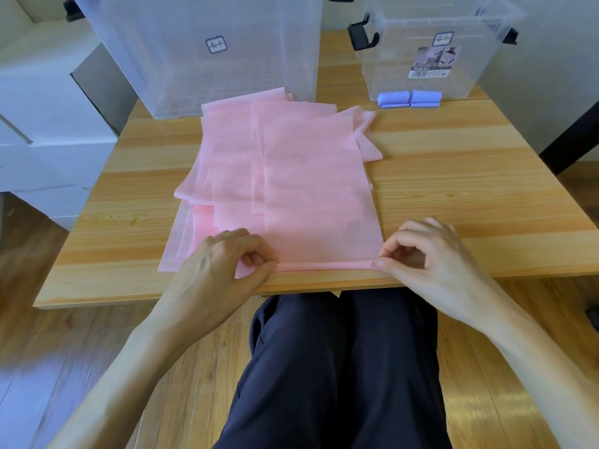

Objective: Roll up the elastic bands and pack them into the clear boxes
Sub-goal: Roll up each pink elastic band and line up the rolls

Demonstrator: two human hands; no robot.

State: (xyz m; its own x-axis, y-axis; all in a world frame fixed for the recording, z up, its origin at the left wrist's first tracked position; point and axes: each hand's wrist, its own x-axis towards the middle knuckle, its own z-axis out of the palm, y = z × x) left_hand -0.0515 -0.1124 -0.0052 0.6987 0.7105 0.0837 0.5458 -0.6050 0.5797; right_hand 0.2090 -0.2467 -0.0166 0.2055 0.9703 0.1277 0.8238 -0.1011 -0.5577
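The top pink band (311,189) lies flat on the pile at the worktop (453,189) front edge, its near end turned into a thin roll (324,266). Each roll end is pinched: left hand (223,260), right hand (428,254). The material is judged thin, limp and stretchy; it is best held at both corners, evenly tensioned.

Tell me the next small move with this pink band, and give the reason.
Probably roll the started edge another turn away from the body. The left hand and right hand each pinch an end of the thin first fold of the top pink band at the table's near edge, and nearly all of the band is still flat.
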